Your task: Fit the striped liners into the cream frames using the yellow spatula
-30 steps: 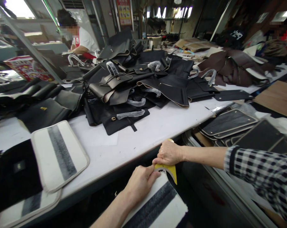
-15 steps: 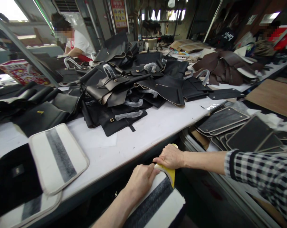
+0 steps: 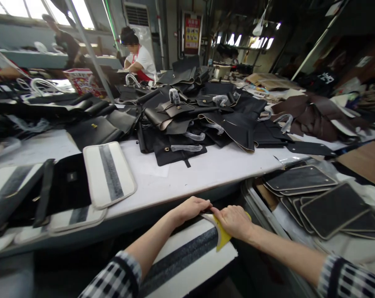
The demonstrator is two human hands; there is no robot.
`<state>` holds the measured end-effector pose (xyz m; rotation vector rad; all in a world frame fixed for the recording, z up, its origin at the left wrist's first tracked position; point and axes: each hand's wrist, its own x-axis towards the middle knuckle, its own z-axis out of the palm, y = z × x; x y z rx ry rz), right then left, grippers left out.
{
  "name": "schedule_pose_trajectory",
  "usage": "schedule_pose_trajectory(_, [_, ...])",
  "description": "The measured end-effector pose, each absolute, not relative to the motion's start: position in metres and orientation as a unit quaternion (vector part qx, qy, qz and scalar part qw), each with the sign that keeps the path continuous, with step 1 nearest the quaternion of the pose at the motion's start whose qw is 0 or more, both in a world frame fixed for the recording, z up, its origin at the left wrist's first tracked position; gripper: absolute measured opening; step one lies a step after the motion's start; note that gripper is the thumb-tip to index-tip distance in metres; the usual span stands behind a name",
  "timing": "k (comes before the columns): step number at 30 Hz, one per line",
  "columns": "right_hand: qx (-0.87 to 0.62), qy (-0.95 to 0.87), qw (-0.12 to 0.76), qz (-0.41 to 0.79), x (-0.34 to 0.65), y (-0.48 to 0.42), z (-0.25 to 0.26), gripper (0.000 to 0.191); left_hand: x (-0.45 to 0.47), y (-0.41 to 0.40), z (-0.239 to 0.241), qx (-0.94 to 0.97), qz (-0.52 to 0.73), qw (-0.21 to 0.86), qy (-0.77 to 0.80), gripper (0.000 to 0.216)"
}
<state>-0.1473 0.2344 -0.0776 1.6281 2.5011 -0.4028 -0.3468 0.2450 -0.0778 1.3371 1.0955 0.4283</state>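
A white panel (image 3: 193, 258) with a dark grey stripe lies below the table's front edge, in front of me. My left hand (image 3: 190, 207) grips its far edge, fingers curled over it. My right hand (image 3: 234, 221) is closed on a yellow strip (image 3: 222, 236) that peels off the panel's far right corner. The two hands almost touch at the panel's top edge.
On the white table (image 3: 212, 169) lie more striped white panels (image 3: 108, 174), black pieces at the left and a heap of black bag parts (image 3: 200, 120). Brown leather (image 3: 314, 114) is piled at the right. Dark flat panels (image 3: 302, 180) are stacked lower right. A person (image 3: 139, 60) sits behind.
The view has swung left and the hands have come nearer to me. My right hand has drawn the yellow strip down and to the right along the panel's corner.
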Motion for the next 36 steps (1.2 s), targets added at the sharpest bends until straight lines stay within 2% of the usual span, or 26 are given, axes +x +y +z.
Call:
schedule_pose_trajectory(4, [0.562,0.799,0.036,-0.210,-0.140,0.228,-0.082,0.083,-0.345,0.246,-0.088,0.542,0.182,0.675,0.466,0.046])
schedule_pose_trajectory(9, [0.580,0.713,0.013,-0.394,-0.117,0.224,-0.089,0.088,-0.346,0.250,-0.100,0.534,0.190,0.681,0.464,0.048])
schedule_pose_trajectory(11, [0.573,0.630,-0.055,-0.521,-0.109,0.225,-0.089,0.091,-0.346,0.252,-0.102,0.538,0.186,0.680,0.462,0.046])
schedule_pose_trajectory(13, [0.526,0.494,-0.152,-0.676,-0.107,0.228,-0.088,0.083,-0.346,0.254,-0.102,0.544,0.181,0.678,0.460,0.044])
schedule_pose_trajectory(15, [0.473,0.375,-0.219,-0.766,-0.112,0.230,-0.089,0.074,-0.349,0.254,-0.101,0.552,0.172,0.676,0.456,0.043])
schedule_pose_trajectory(23, [0.553,0.468,-0.225,-0.651,-0.155,0.230,-0.105,0.050,-0.362,0.254,-0.099,0.583,0.135,0.678,0.427,0.039])
schedule_pose_trajectory(30, [0.532,0.605,-0.131,-0.577,-0.155,0.255,-0.094,0.056,-0.353,0.257,-0.077,0.608,0.108,0.614,0.492,0.030])
schedule_pose_trajectory(32, [0.512,0.655,-0.084,-0.549,-0.150,0.265,-0.085,0.057,-0.377,0.248,-0.067,0.591,0.122,0.616,0.507,0.039])
schedule_pose_trajectory(35, [0.447,0.751,-0.037,-0.484,-0.148,0.277,-0.069,0.075,-0.443,0.212,-0.058,0.536,0.182,0.618,0.546,0.049])
schedule_pose_trajectory(36, [0.427,0.773,-0.026,-0.468,-0.151,0.278,-0.064,0.074,-0.468,0.194,-0.058,0.508,0.211,0.616,0.563,0.049])
